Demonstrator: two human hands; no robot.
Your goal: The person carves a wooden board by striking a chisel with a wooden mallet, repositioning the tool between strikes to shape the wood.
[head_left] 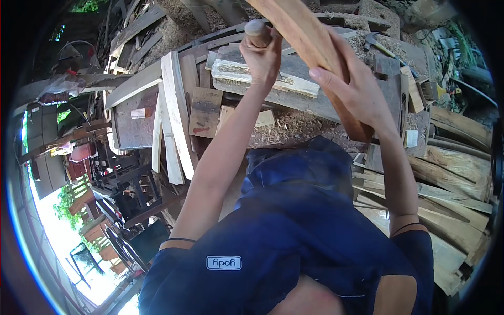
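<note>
Currently, our left hand (261,64) clasps one round handle (256,31), our right hand (361,93) one thick bar (308,42), above one slotted board (298,85).

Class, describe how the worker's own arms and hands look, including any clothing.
The left hand and right hand are ungloved, and the forearms bare. The sleeves are short and dark blue, a thin dark line near each hem.
</note>
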